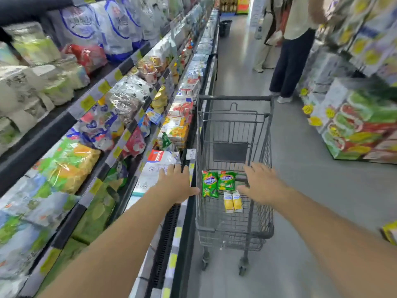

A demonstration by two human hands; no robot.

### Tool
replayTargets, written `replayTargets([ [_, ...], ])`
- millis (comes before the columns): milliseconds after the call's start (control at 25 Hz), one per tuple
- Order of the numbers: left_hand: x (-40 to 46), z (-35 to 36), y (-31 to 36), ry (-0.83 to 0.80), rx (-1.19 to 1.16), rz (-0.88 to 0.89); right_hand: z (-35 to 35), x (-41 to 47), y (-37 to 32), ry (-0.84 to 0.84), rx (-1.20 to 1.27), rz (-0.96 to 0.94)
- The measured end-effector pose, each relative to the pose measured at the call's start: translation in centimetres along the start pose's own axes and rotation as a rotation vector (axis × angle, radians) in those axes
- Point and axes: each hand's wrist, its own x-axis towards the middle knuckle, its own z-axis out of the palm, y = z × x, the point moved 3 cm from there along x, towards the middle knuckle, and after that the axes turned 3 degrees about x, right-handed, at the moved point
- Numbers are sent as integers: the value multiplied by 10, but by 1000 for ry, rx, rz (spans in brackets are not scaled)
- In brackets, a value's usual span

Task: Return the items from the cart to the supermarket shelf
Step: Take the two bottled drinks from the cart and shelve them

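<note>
Here green packets (219, 183) lie in cart (234, 97), between left hand (177, 183), right hand (263, 182).

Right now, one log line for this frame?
phase: reach | left hand: open, at cart rim | right hand: open, over cart | in cart: green packs, yellow cartons

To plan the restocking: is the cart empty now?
Not empty: two green packets and two yellow cartons lie inside the cart.

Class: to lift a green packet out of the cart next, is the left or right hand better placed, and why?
Probably the right hand: it hangs open over the cart beside the green packets. The left hand is over the shelf edge.
</note>
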Motion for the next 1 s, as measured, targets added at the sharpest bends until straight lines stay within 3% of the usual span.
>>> replayTargets([
  [320, 134, 34, 110, -102, 12, 200, 63, 76, 101, -137, 104, 140],
  [680, 266, 140, 172, -307, -138, 72, 173, 222, 147, -334, 269, 102],
  [1000, 359, 290, 182, -440, -366, -38, 339, 293, 138, -468, 552, 430],
])
